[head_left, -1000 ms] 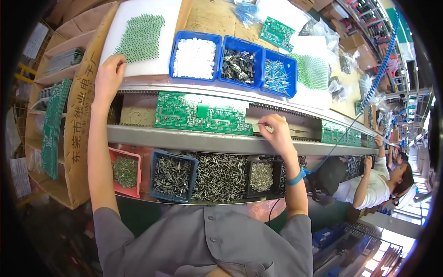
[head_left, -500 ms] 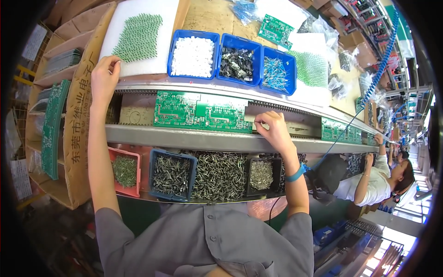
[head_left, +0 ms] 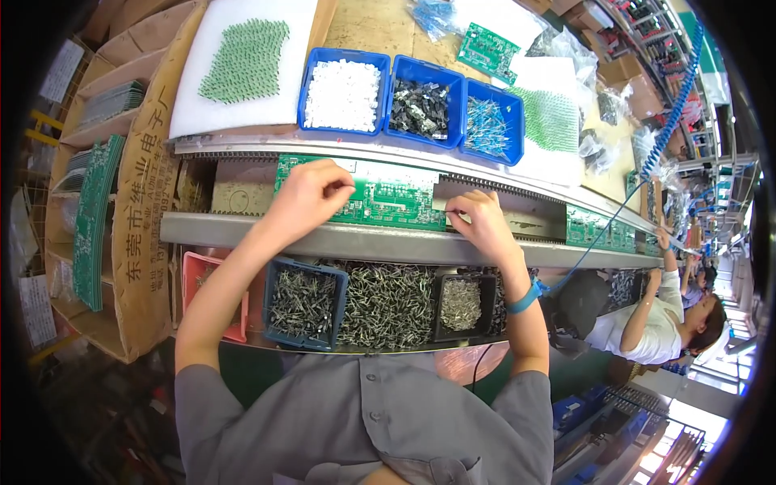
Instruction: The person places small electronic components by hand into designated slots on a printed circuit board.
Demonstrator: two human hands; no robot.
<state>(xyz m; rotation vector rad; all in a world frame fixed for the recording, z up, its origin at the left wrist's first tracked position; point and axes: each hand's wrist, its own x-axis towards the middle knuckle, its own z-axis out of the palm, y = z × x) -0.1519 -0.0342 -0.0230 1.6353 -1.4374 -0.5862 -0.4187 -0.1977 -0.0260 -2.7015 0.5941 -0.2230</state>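
A green circuit board [head_left: 396, 204] lies in the conveyor track in front of me. Over its left part is my left hand [head_left: 307, 194], thumb and fingertips pinched together. Whatever those fingers hold is too small to make out. At the board's right end, my right hand [head_left: 482, 222] is also closed in a pinch, fingertips close to the board's edge; any part in it is hidden. A blue band circles my right wrist. Beyond the track, a white foam sheet [head_left: 184, 101] bears rows of small green parts [head_left: 246, 63].
Blue bins of white parts [head_left: 341, 97], black parts [head_left: 419, 111] and blue leaded parts [head_left: 487, 128] stand behind the track. Nearer me are a red bin [head_left: 191, 279], a dark blue bin [head_left: 305, 339] and loose metal parts [head_left: 386, 307]. A divided carton [head_left: 149, 210] stands left; a co-worker [head_left: 647, 323] sits right.
My left hand has moved from the foam sheet's lower edge, right and nearer, to over the circuit board. My right hand has stayed almost in place, still pinched.
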